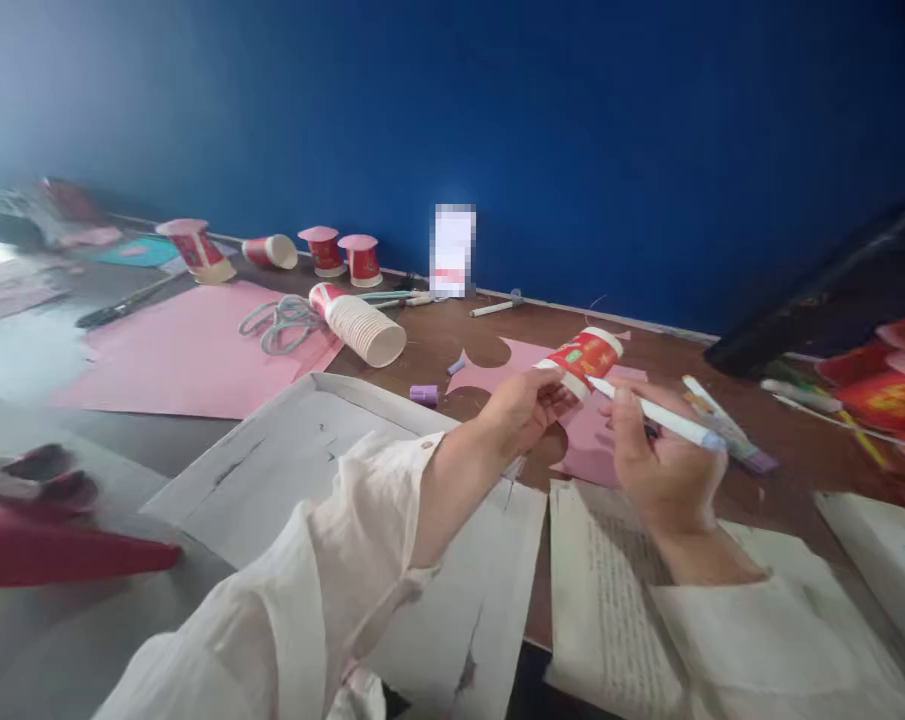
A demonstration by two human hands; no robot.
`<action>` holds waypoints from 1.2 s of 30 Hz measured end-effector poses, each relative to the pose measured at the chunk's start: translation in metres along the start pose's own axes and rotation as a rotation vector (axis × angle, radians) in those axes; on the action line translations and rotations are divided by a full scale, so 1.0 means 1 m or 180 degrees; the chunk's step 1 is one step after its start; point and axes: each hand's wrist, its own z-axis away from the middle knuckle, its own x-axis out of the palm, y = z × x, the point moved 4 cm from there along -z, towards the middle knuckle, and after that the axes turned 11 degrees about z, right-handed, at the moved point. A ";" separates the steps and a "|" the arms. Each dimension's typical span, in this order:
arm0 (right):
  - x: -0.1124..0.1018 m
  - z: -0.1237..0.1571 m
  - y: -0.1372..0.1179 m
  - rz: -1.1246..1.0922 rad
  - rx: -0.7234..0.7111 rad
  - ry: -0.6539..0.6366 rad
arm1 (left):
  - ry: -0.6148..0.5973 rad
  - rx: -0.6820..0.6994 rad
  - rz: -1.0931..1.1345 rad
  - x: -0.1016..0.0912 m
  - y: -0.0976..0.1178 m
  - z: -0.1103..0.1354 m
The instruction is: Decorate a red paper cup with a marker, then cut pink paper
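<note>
My left hand (pixel 531 405) is closed round the lower end of a red and white paper cup (pixel 585 352), which it holds tilted on its side above cut pink paper (pixel 594 445). Between the fingers of my right hand (pixel 658 460) is a white marker (pixel 658 415) with a pale blue end. Its tip points left and meets or nearly meets the cup's side; I cannot tell which. A purple marker cap (pixel 423 395) and a smaller lilac cap (pixel 456 367) lie on the table left of the cup.
A stack of paper cups (pixel 366 328) lies beside a grey cord (pixel 279 325). Behind, red cups with pink discs on top (pixel 362 262) stand near the blue wall. A large pink sheet (pixel 174 355) lies left, a white board (pixel 287 460) in front, an open book (pixel 609 590) under my right arm.
</note>
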 end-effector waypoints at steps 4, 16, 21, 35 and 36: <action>0.000 0.001 0.000 0.0003 0.0007 0.0000 | -0.0005 -0.0002 -0.0001 0.000 -0.001 0.000; -0.001 0.000 -0.001 -0.0025 0.0050 -0.0038 | 0.0032 0.0027 -0.0023 -0.004 -0.001 -0.003; 0.000 0.000 0.000 -0.0036 0.0081 -0.0070 | 0.0014 0.0057 -0.0003 -0.004 -0.002 -0.004; 0.002 0.001 0.002 -0.0089 0.0111 -0.0092 | -0.0005 0.0051 0.0037 -0.003 -0.001 -0.002; 0.001 0.001 0.002 -0.0099 0.0102 -0.0089 | -0.0004 0.0053 0.0034 -0.003 -0.001 -0.002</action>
